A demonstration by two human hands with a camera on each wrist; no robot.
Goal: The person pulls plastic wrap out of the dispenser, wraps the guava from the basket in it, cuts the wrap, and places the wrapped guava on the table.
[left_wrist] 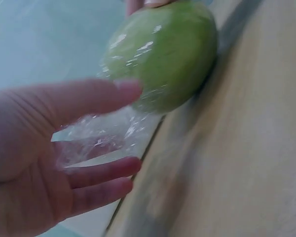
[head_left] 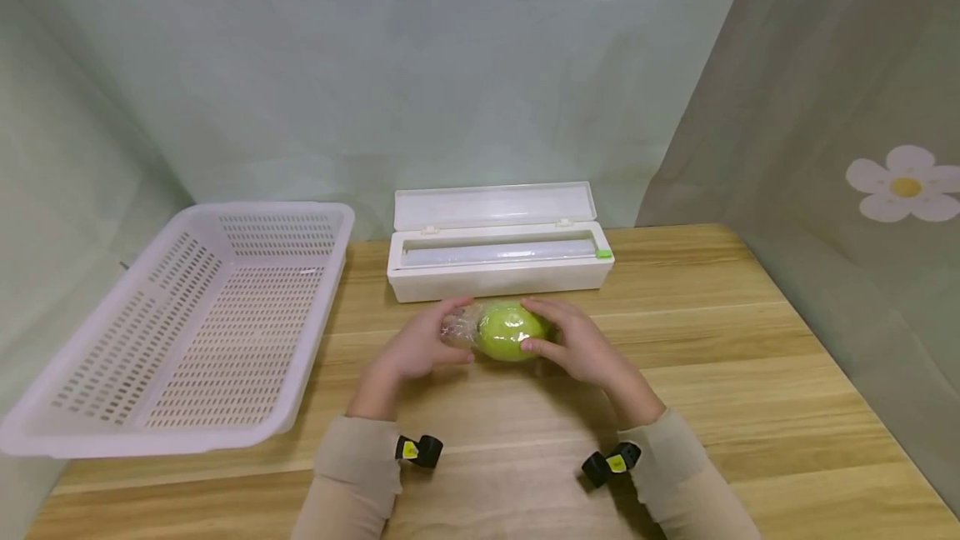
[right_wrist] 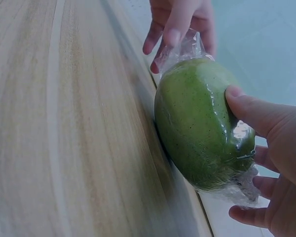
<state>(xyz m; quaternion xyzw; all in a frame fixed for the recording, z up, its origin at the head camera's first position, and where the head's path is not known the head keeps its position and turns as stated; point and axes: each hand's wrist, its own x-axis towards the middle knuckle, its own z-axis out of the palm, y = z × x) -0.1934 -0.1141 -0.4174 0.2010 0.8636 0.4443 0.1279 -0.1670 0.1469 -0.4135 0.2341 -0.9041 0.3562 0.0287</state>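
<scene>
A green mango wrapped in clear plastic film lies low over the table in front of the white box. My right hand holds its right end, thumb on the near side and fingers on the far side. Beyond the mango's left end, loose crumpled film sticks out. My left hand is around this film, its thumb and fingers spread apart and mostly straight. In the right wrist view, more bunched film shows at the mango's other end, beside the right fingers.
Behind the hands stands a white cling film box, lid raised, with a film roll inside and a green slider at its right. A white perforated basket stands at the left. Pale curtains surround the wooden table.
</scene>
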